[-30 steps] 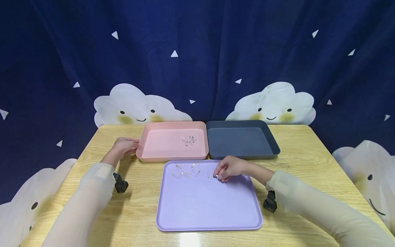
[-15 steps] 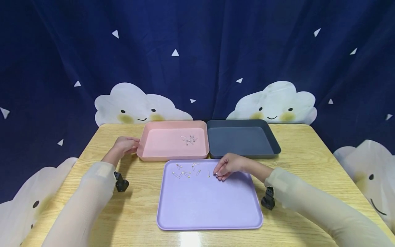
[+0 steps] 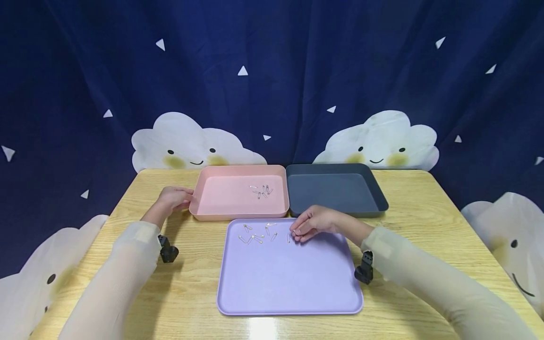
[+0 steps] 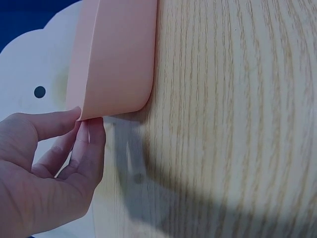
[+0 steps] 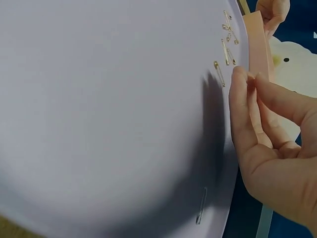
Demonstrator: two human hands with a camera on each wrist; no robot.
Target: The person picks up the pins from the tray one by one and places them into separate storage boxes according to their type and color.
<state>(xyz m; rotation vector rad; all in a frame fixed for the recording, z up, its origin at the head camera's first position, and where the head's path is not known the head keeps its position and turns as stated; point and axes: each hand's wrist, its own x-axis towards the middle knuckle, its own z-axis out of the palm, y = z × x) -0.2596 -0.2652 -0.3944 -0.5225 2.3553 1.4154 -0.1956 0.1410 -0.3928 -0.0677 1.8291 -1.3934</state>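
Note:
At the near-left end of the pink tray, my left hand pinches the rim, thumb on one side and fingers on the other, as the left wrist view shows. My right hand is over the far edge of the lilac tray, thumb and fingertips drawn together on a small safety pin, mostly hidden by the fingers. Several gold safety pins lie scattered to its left on the lilac tray. A lone silver safety pin lies on that tray in the right wrist view.
Several safety pins are grouped in the right part of the pink tray. A dark grey tray stands against its right side. Behind the wooden table hangs a navy curtain with clouds.
My right hand has risen and moved a little left, away from where it pinched at the lilac tray. My left hand stays at the pink tray's rim.

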